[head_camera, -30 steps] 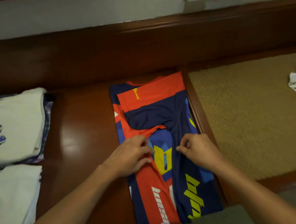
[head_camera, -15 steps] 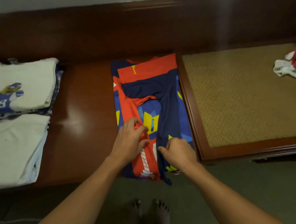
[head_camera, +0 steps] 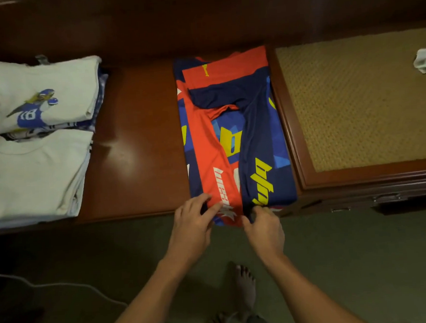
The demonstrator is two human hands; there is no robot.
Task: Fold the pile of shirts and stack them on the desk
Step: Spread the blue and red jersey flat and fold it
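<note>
A red, navy and yellow jersey (head_camera: 232,135) lies lengthwise on the dark wooden desk (head_camera: 136,151), its sides and sleeves folded inward. Its lower hem hangs just over the desk's front edge. My left hand (head_camera: 194,220) lies on the red panel at the hem's left corner, with the thumb tucked under the cloth. My right hand (head_camera: 263,223) pinches the navy hem at the right. Two stacks of folded shirts sit at the desk's left: one topped by a white shirt with a blue football player print (head_camera: 46,96), one topped by a plain white shirt (head_camera: 33,172).
A raised wooden section with a woven tan panel (head_camera: 362,97) adjoins the jersey on the right; a crumpled white garment (head_camera: 425,61) lies at its far right edge. Below the desk is green carpet (head_camera: 337,253) with my bare feet (head_camera: 244,284) and a pale cable (head_camera: 65,286).
Both hands slid down the jersey from its middle to the bottom hem at the desk's front edge. The view tilted down, showing more floor.
</note>
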